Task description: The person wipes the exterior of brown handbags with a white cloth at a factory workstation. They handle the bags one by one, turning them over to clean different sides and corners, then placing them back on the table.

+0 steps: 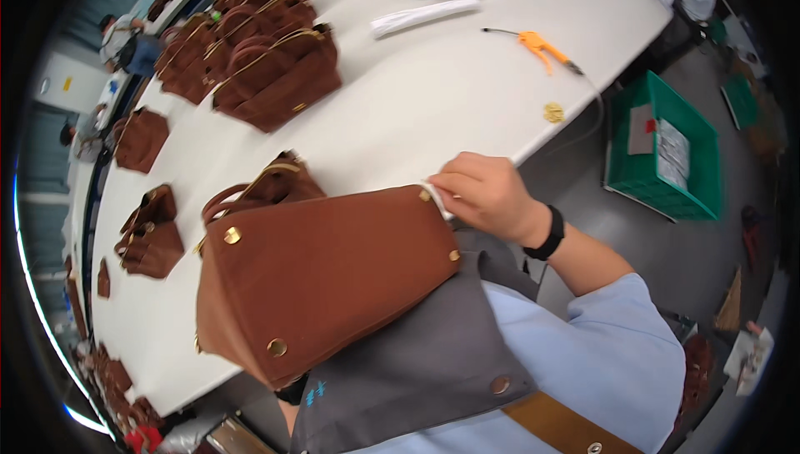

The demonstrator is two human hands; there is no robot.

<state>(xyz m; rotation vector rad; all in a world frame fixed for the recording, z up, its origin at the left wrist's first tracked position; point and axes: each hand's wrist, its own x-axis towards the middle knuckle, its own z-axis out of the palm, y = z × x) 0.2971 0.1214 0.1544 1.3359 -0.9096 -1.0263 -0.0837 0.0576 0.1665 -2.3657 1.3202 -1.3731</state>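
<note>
Brown suede handbag (pixel 325 275) at frame centre, tipped base-up against our apron (pixel 417 371), brass feet showing. Right hand (pixel 487 195), at 1 o'clock from bag, pinches small white cloth (pixel 433 194) narrowly at bag's upper corner stud; we judge step in hand as wiping base hardware. Left hand hidden under bag at 6 o'clock; grip we cannot tell. Next move, we judge, calls for steady bag and light pressure on next stud. More handbags (pixel 275 70) on white tabletop (pixel 433 95) at 11 o'clock; orange air gun (pixel 537 44) at 1 o'clock.
</note>
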